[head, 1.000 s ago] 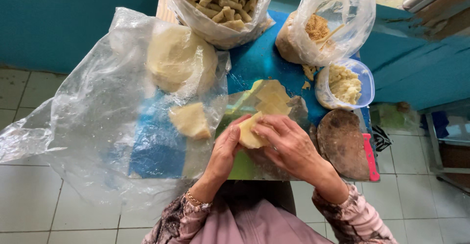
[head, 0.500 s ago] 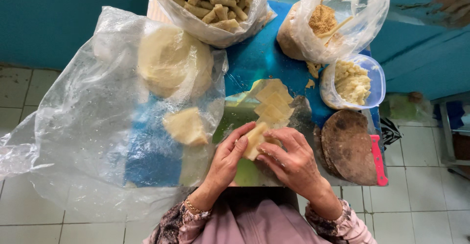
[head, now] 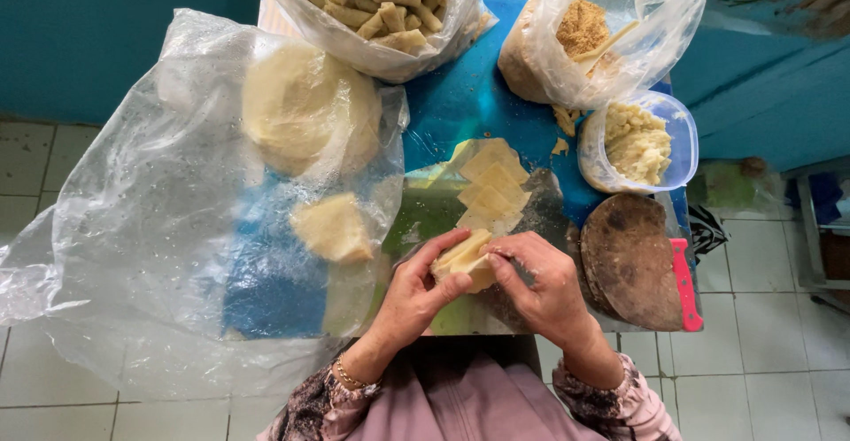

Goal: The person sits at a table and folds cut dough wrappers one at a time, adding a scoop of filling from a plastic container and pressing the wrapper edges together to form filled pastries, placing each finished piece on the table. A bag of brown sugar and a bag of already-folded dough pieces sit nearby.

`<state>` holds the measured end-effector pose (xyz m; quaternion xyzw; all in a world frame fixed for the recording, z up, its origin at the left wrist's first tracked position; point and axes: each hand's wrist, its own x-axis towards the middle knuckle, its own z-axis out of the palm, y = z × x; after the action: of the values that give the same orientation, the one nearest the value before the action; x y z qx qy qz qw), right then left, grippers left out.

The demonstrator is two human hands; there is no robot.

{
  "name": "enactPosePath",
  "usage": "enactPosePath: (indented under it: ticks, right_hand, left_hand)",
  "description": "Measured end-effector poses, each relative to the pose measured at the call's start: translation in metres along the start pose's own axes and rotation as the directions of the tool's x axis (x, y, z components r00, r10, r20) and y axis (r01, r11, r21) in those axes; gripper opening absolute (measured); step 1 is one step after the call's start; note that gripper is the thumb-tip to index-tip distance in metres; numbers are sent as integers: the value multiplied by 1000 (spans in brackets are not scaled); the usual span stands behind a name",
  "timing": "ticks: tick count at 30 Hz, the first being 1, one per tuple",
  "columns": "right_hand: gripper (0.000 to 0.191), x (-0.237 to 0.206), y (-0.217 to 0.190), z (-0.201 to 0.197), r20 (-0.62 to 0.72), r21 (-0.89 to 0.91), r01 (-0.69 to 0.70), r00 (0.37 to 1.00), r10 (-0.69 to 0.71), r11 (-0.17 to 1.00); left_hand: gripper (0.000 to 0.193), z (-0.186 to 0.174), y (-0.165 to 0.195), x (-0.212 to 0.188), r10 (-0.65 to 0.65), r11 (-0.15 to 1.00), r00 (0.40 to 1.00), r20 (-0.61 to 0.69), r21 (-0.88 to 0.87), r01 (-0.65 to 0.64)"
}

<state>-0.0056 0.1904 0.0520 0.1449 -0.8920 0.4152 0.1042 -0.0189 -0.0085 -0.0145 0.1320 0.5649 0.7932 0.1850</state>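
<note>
Near table edge | hands (head: 482, 286) pinch dough wrapper (head: 465, 259) | bags crowd far side

A large crumpled clear plastic bag (head: 159, 228) sprawls left of the left hand (head: 416, 295). Beyond both hands, a clear bag of tan rolls (head: 381, 7) sits beside a clear bag of brown crumbs (head: 611, 34) (mouth open). No labels, signs or screens show.

light: bright, even | shadows: soft | glare: plastic sheet (head: 168, 228) | focus: sharp | edges: slightly bowed
</note>
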Motion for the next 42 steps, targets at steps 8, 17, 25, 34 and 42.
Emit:
enactPosePath:
  ticks: [8, 17, 25, 34, 42]
  right_hand:
    - [17, -16, 37, 8, 138, 482, -371, 927, 349, 794]
    - [16, -39, 64, 3, 178, 677, -418, 891, 417, 605]
    - [13, -71, 64, -6, 157, 762, -340, 923, 352, 551]
    - [8, -75, 58, -2, 271, 752, -329, 944, 186, 571]
    - [9, -75, 53, 7, 293, 727, -313, 946, 136, 611]
  left_hand:
    - [44, 2, -3, 2, -35, 989, 998, -52, 139, 42]
    - [42, 1, 17, -4, -93, 983, 995, -26, 159, 96]
    - [43, -20, 68, -37, -58, 991, 985, -165, 112, 77]
    - [43, -42, 131, 25, 111, 879, 990, -85, 473, -58]
    - [48, -77, 52, 195, 13, 946, 999, -51, 324, 5]
